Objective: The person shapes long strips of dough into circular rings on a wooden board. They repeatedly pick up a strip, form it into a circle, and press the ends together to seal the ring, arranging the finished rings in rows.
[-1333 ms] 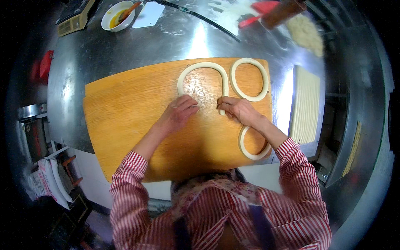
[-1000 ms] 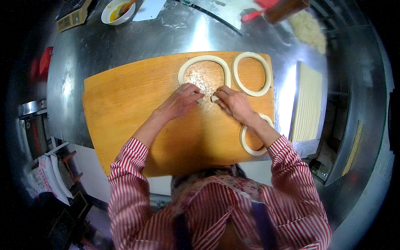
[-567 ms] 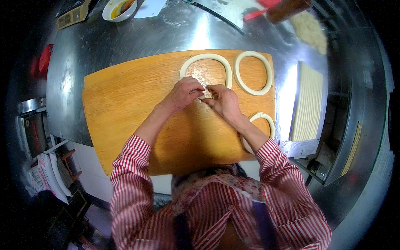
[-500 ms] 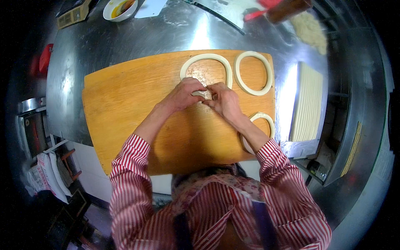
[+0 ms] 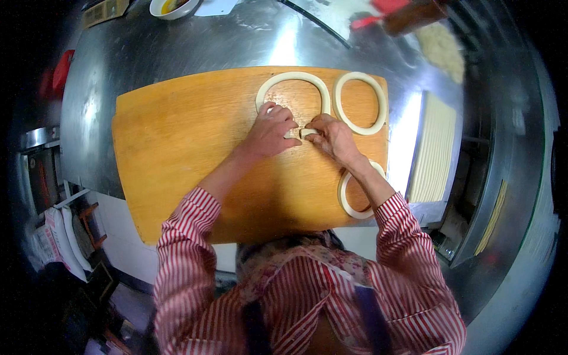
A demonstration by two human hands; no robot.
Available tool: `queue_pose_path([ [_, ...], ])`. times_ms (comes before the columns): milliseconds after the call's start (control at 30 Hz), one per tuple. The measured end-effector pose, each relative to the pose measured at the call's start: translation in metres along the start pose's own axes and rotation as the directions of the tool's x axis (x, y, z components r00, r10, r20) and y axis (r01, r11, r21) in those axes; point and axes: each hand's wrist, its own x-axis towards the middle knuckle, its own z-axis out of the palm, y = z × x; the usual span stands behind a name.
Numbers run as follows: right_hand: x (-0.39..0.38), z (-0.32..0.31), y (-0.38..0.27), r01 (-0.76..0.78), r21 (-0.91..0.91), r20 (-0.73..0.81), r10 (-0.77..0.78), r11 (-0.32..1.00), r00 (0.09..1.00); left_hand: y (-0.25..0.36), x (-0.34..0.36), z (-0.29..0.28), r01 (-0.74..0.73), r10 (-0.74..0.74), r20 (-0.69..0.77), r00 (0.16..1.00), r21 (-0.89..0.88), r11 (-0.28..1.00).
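Observation:
A pale dough rope (image 5: 294,76) curves in an arch over the wooden board (image 5: 177,154), and its two ends come round to my hands. My left hand (image 5: 274,130) closes over the left end, a short piece showing at its fingertips. Pinched in my right hand (image 5: 333,138) is the other end, its cut tip pointing left. A small gap separates the two ends. One closed dough ring (image 5: 337,106) lies to the right of the arch, at the board's far right corner. Another dough ring (image 5: 342,195) sits nearer me, partly covered by my right forearm.
The board rests on a steel table (image 5: 236,47). Right of it stands a tray of pale dough strips (image 5: 435,148). At the back are a white bowl (image 5: 177,12) with yellow liquid, a dark rod (image 5: 316,23), a red scoop (image 5: 364,22) and a dough lump (image 5: 441,50).
My hands have drawn apart, the right one moving right and slightly nearer me. The two dough ends now show with a gap between them. The view has shifted slightly.

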Motion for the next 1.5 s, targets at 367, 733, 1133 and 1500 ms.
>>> queue_pose_path([
  [367,0.004,-0.01,-0.004,0.032,0.002,0.047,-0.032,0.999,0.998,0.013,0.006,0.029,0.121,-0.12,-0.118,0.986,0.006,0.993],
  [733,0.013,-0.013,0.0,-0.066,-0.088,0.158,0.079,0.994,0.984,0.014,0.005,0.027,0.104,-0.106,-0.091,0.99,-0.032,0.994],
  [1133,0.0,0.004,-0.006,-0.037,-0.041,-0.005,0.037,0.998,0.999,-0.014,0.004,-0.02,0.131,-0.113,0.156,0.981,-0.109,0.985],
  [1500,-0.01,0.023,0.004,0.03,-0.058,-0.201,-0.041,0.998,0.979,-0.006,0.004,-0.015,-0.071,0.042,0.131,0.99,0.223,0.972],
])
